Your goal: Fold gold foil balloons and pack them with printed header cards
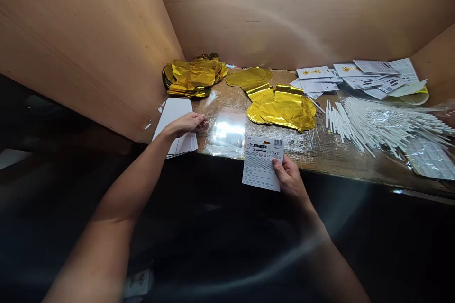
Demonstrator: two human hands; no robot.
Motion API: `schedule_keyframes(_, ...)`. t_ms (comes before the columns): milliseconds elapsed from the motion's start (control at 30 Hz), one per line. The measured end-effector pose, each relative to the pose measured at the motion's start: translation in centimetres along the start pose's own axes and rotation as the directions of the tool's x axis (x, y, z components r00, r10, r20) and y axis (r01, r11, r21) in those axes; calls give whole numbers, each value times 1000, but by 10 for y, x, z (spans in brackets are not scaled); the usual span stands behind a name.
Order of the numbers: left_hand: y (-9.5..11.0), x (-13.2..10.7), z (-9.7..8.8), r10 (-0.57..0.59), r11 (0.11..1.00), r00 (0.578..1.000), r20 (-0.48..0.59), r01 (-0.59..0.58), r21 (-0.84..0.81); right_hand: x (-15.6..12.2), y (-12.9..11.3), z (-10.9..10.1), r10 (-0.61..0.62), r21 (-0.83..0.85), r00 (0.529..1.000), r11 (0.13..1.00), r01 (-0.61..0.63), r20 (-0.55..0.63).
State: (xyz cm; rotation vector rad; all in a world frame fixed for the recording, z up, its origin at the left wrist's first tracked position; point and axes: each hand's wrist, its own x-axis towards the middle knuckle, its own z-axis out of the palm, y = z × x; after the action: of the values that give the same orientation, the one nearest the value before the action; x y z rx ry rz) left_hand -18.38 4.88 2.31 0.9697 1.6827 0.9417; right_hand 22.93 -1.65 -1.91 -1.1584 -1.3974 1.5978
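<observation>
While the card [262, 163] is pinched by the right hand [289, 180] at the near edge of the table [316, 150], keeping its print readable, the left hand [186, 123] is laid on clear bags [227, 135] farther left, grip unclear.

card [262, 165] print unreadable, stick bag [398, 125] cut by right edge

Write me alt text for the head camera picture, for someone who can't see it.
A person's right hand holds a printed card at the near edge of the table, while the left hand rests on a stack of white cards beside clear bags. Gold foil balloons and white sticks lie farther back.
</observation>
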Motion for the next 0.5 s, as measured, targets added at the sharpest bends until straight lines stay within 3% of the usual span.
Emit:
schedule_keyframes(133,12,-8,6,181,973,961,-210,-207,-104,4,-3,2,-14,6,999,1000,14,33)
schedule_keyframes(233,22,-27,33,235,907,940,-248,-304,-293,7,-14,11,34,106,975,993,-58,218)
schedule_keyframes(300,26,-46,62,228,865,958,-174,-281,-416,10,-24,20,66,164,918,977,-140,390)
schedule_keyframes(400,27,-75,102,223,843,973,52,-166,-511,18,-34,31,83,196,831,954,-225,551)
schedule_keyframes(433,26,-83,110,213,847,969,127,-118,-518,21,-34,32,84,200,835,953,-226,544)
schedule_keyframes(500,24,-92,119,170,860,957,233,-28,-510,24,-33,29,81,194,893,964,-184,444)
